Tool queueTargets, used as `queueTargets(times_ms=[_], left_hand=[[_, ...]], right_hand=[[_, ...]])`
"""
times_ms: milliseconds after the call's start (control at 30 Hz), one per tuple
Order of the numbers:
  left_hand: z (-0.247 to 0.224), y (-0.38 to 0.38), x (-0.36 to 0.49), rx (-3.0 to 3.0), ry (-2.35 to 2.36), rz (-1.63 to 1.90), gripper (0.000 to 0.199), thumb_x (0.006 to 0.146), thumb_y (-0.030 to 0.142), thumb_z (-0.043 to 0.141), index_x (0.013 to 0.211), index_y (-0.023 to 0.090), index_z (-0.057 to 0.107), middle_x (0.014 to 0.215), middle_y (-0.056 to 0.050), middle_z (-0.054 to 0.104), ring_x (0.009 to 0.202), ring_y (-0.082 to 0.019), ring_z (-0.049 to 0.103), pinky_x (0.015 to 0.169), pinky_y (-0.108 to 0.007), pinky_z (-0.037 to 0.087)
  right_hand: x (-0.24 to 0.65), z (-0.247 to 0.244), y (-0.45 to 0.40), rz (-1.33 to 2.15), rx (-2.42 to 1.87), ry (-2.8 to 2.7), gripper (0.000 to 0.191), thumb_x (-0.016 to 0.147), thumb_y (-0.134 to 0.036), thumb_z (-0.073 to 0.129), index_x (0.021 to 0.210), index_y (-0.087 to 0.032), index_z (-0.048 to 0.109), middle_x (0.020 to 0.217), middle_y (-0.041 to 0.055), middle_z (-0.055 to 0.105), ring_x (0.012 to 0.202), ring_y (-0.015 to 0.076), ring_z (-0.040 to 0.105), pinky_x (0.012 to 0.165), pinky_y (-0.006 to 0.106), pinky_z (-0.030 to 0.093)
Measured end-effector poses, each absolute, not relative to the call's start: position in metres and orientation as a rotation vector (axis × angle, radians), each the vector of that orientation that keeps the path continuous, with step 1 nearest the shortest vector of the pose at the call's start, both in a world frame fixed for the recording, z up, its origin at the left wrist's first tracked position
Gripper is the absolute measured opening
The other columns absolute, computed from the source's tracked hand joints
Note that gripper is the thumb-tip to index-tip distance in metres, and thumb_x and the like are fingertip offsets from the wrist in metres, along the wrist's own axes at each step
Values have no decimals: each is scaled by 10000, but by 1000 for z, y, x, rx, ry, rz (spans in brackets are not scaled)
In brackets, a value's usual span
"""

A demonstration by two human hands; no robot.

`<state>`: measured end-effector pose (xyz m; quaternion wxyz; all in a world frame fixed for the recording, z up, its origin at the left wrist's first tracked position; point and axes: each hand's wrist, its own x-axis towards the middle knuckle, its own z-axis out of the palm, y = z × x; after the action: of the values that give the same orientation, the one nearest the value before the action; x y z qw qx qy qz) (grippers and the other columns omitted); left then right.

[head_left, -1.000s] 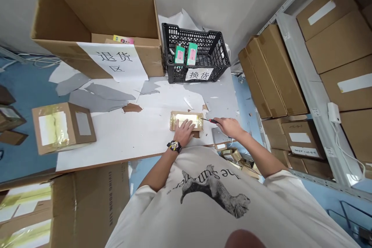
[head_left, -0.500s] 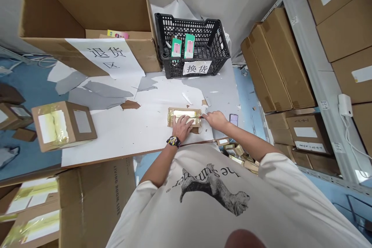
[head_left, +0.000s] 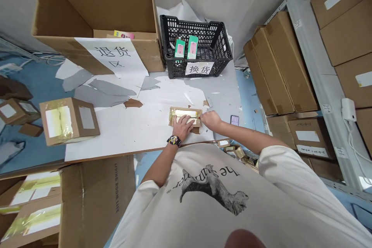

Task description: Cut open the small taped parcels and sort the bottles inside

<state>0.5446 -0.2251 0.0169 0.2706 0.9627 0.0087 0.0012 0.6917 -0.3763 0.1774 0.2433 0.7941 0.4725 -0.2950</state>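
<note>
A small cardboard box (head_left: 180,111) with a white label and yellowish tape lies near the front edge of the table. On its top and near side rests my left hand (head_left: 182,128), fingers spread, pressing it against the white surface. My right hand (head_left: 211,120) is closed in a fist at the box's right end. It grips a thin tool, mostly hidden in the fist, whose small dark tip meets the box at the taped seam. A phone (head_left: 235,120) lies to the right of that hand.
A large open carton (head_left: 151,52) and a black crate (head_left: 223,64) holding green-and-pink boxes stand at the back. A taped box (head_left: 85,120) sits at the left. Torn paper (head_left: 107,89) covers part of the table (head_left: 130,128). Shelves of cartons (head_left: 287,62) line the right.
My right fist has shifted slightly left, closer to the box's end. My left hand stays on the box. The whole view has shifted slightly.
</note>
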Motion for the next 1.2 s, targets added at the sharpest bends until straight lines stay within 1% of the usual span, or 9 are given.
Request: queueTargets(times_ms=[167, 300, 467, 700, 833, 900, 967, 1067, 1200], left_hand=[[14, -225, 542, 2593, -4, 22, 420, 1088, 327, 614, 1482, 365, 752, 1675, -105, 641, 1620, -370, 497, 1404, -773, 77], [14, -225, 544, 2592, -7, 28, 388, 1104, 337, 597, 1453, 353, 766, 1673, -112, 643, 1613, -372, 510, 1397, -788, 100], [11, -223, 542, 2615, -22, 24, 411, 1105, 328, 591, 1483, 349, 751, 1679, -117, 637, 1619, -377, 506, 1392, -794, 100], [14, -222, 538, 2604, -31, 37, 440, 1086, 321, 613, 1507, 339, 737, 1689, -123, 627, 1616, -394, 502, 1384, -789, 133], [29, -219, 551, 2605, -24, 23, 362, 1096, 381, 608, 1402, 319, 791, 1584, -124, 704, 1530, -398, 560, 1379, -759, 177], [36, -213, 565, 2605, -32, 26, 373, 1090, 322, 586, 1407, 304, 783, 1557, -120, 716, 1485, -369, 591, 1387, -691, 224], [39, -206, 582, 2605, -67, 33, 467, 1047, 261, 612, 1499, 285, 726, 1608, -124, 678, 1510, -360, 569, 1387, -648, 248], [37, -197, 608, 2621, -115, -26, 601, 990, 277, 702, 1589, 294, 655, 1635, -132, 658, 1515, -387, 558, 1372, -667, 246], [31, -193, 626, 2679, -140, -132, 576, 1014, 329, 719, 1586, 329, 656, 1537, -131, 728, 1401, -390, 636, 1331, -669, 273]], right_hand=[[685, 187, -386, -750, 2191, 1253, 363, 1001, -36, 521, 1287, -60, 743, 1140, 291, 827, 1042, 326, 834, 816, 381, 607], [679, 188, -375, -807, 2184, 1225, 347, 983, -34, 568, 1272, -37, 759, 1140, 314, 824, 1055, 353, 840, 835, 422, 635], [672, 183, -357, -859, 2173, 1204, 353, 937, 46, 554, 1185, -47, 787, 1154, 297, 829, 1080, 360, 838, 865, 441, 636], [678, 205, -422, -744, 2371, 1001, 353, 1075, -63, 484, 1305, -96, 749, 1186, 270, 821, 1086, 327, 836, 864, 373, 572], [683, 210, -466, -714, 2542, 831, 374, 1151, -216, 481, 1458, -206, 694, 1203, 193, 831, 1102, 313, 817, 876, 348, 540], [680, 203, -481, -699, 2712, 747, 416, 1182, -346, 472, 1556, -264, 637, 1250, 156, 831, 1104, 311, 803, 872, 345, 539], [673, 188, -488, -728, 2902, 665, 468, 1197, -430, 437, 1613, -292, 600, 1305, 130, 829, 1118, 310, 791, 871, 344, 543], [660, 155, -487, -777, 3185, 607, 521, 1209, -461, 352, 1634, -298, 604, 1335, 106, 827, 1139, 306, 781, 903, 351, 556], [653, 108, -468, -698, 3522, 563, 586, 1204, -499, 289, 1657, -299, 602, 1223, 82, 841, 1083, 301, 781, 922, 379, 589]])
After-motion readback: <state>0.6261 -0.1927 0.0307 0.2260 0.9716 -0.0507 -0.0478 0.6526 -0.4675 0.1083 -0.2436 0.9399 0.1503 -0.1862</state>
